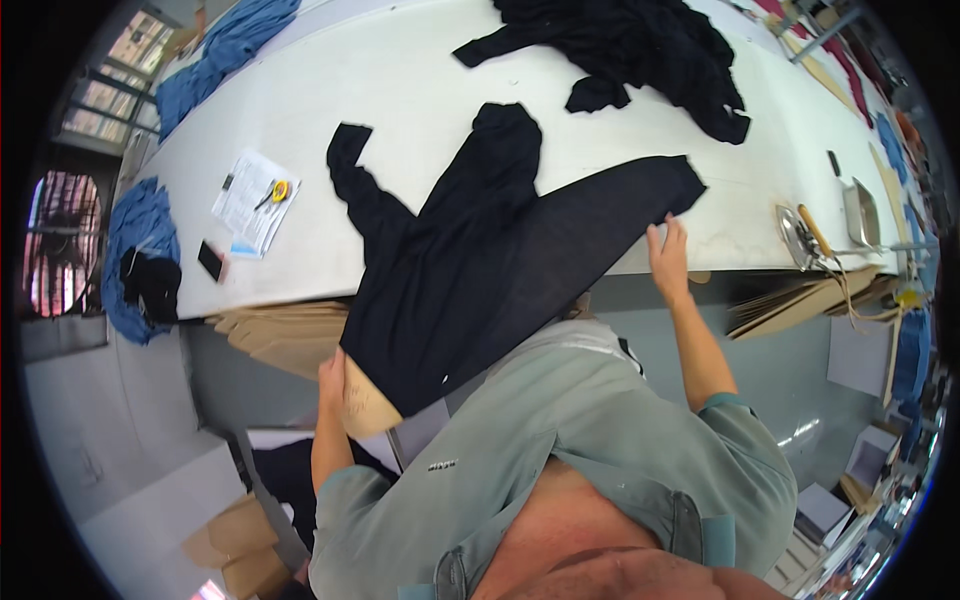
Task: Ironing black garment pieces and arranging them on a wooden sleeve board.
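A dark navy or black garment (470, 260), which seems to have a hood, lies spread over the table and hangs past its near edge toward my body. One sleeve reaches up to the left, and a wide, flat panel stretches to the right. At the lower left a tan cardboard piece (368, 402) sticks out from under the cloth. My left hand (332, 378) is closed on the outer edge of that cardboard, beside the garment's hem. My right hand (670, 258) has its thumb and fingers apart, fingertips at the panel's lower edge near its right end.
The white table (400, 75) bears a heap of black garments (640, 50), papers (250, 205) with a yellow tape measure (281, 190), a phone (211, 261), an iron-like metal tool (797, 237) and a metal tray (861, 214). Cardboard sheets (285, 335) lie below the edge. Blue cloth (135, 245) hangs left.
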Action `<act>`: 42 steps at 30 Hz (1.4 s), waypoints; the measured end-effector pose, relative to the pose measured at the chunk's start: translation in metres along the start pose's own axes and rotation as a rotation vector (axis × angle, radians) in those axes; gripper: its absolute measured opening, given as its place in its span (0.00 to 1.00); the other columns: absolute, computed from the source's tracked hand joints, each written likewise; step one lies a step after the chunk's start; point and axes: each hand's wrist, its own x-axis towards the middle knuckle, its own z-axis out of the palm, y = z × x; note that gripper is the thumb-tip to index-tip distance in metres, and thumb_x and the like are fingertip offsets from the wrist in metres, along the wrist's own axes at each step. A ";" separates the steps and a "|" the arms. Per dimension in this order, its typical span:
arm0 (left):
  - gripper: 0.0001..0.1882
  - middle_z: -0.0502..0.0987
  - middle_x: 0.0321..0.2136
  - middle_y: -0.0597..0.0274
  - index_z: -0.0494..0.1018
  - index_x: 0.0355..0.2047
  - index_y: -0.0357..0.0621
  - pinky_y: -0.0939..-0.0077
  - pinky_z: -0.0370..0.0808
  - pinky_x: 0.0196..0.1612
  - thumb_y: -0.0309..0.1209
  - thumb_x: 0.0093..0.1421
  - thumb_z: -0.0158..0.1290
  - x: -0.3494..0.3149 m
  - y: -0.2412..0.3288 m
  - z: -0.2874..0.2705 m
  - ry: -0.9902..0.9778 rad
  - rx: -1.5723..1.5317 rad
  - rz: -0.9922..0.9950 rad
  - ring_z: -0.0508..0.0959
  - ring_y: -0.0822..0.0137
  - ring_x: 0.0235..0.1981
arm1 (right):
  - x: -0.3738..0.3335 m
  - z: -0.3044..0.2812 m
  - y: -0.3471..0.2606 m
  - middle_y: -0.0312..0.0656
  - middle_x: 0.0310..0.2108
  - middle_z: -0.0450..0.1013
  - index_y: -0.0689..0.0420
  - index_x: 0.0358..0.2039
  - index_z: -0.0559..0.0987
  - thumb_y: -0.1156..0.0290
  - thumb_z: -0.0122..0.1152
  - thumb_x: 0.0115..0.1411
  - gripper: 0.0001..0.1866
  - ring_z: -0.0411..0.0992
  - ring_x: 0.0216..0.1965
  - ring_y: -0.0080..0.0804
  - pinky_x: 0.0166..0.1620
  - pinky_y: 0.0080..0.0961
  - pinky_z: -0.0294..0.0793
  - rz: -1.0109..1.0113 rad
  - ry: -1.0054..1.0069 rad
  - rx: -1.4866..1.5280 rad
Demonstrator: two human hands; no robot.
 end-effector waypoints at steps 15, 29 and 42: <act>0.17 0.74 0.21 0.57 0.70 0.33 0.35 0.72 0.72 0.21 0.38 0.69 0.41 -0.103 0.095 0.287 -0.315 -0.315 0.279 0.72 0.64 0.17 | -0.092 0.010 -0.115 0.52 0.41 0.75 0.66 0.50 0.71 0.65 0.57 0.64 0.20 0.74 0.38 0.33 0.42 0.25 0.73 0.174 -0.183 0.359; 0.28 0.76 0.39 0.48 0.70 0.38 0.36 0.62 0.74 0.43 0.53 0.57 0.57 0.059 0.195 0.183 0.011 0.793 0.950 0.77 0.49 0.39 | -0.143 -0.126 0.112 0.45 0.40 0.77 0.68 0.49 0.74 0.67 0.61 0.63 0.19 0.73 0.35 0.24 0.40 0.18 0.75 0.680 -0.709 0.588; 0.27 0.79 0.26 0.45 0.73 0.30 0.34 0.60 0.74 0.38 0.52 0.62 0.52 -0.073 0.136 0.322 -0.090 0.592 0.582 0.79 0.47 0.32 | -0.125 -0.115 0.151 0.41 0.33 0.75 0.62 0.44 0.74 0.59 0.56 0.63 0.18 0.70 0.30 0.27 0.36 0.24 0.72 0.266 -0.512 0.261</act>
